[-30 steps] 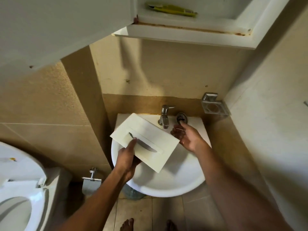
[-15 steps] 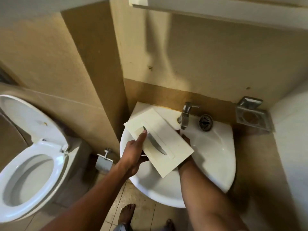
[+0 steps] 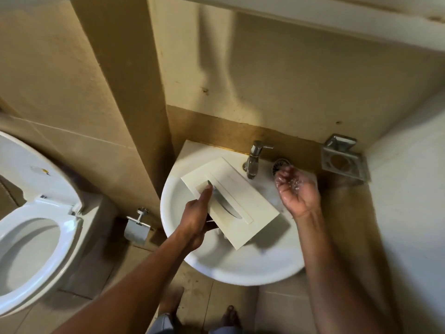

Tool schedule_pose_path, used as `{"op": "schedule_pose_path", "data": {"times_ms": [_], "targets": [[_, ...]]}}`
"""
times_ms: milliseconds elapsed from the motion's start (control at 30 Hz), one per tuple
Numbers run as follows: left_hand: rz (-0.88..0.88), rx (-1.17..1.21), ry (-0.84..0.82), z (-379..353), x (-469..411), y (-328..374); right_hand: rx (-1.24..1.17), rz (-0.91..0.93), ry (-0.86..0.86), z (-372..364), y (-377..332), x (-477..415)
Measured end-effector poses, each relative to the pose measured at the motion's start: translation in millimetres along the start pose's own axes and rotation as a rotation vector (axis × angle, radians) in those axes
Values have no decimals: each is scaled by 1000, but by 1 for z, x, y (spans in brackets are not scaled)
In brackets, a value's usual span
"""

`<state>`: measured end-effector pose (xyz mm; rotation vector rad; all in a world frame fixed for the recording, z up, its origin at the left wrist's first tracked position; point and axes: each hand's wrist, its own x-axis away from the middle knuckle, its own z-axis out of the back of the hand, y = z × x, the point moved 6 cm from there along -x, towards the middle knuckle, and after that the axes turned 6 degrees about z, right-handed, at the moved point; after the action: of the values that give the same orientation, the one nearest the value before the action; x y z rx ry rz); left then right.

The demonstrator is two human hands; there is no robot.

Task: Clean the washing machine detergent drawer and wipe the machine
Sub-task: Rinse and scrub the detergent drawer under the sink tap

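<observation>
Bare feet show at the bottom edge of the frame on a tiled floor, with both forearms reaching up toward a white basin (image 3: pixel 240 268) at centre. Left hand (image 3: pixel 196 219), centre frame, grips the cream-coloured detergent drawer (image 3: pixel 243 203) along its lower left edge; the thumb lies on the front panel at the recessed handle and the fingers (image 3: pixel 212 225) are curled underneath. Drawer is held tilted over the basin bowl, front panel facing the camera, its upper corner near the tap. Right hand (image 3: pixel 297 191), right of centre, is palm up and cupped loosely, fingers spread and holding nothing solid; water glistens in the palm. Motion blur softens this hand. Chrome tap (image 3: pixel 254 160) stands at the basin's back rim, between drawer and right hand. A metal soap holder (image 3: pixel 343 160) is fixed to the wall at right. Toilet (image 3: pixel 36 227), seat down and lid raised, occupies the left edge; a paper holder (image 3: pixel 137 226) sits between toilet and basin.
</observation>
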<state>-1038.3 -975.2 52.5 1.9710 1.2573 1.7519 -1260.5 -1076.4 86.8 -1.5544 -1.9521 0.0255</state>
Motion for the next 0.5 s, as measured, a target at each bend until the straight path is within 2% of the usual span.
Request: {"op": "schedule_pose_path", "data": {"times_ms": [100, 167, 233, 267, 300, 400, 500], "targets": [[17, 3, -23, -15, 6, -2, 424, -121, -79, -41, -2, 24], [24, -8, -39, -24, 8, -1, 803, -237, -150, -51, 18, 37], [28, -43, -49, -32, 9, 3, 1242, -176, -179, -60, 29, 40], [33, -63, -48, -36, 9, 5, 1373, -94, -182, -65, 32, 39], [39, -84, -47, -37, 9, 6, 1431, -24, -170, -72, 35, 38], [58, -111, -46, -38, 8, 7, 1411, 161, -67, -72, 23, 25], [75, -100, -3, -32, 6, 7, 1245, 232, 187, -35, -3, 11]]}}
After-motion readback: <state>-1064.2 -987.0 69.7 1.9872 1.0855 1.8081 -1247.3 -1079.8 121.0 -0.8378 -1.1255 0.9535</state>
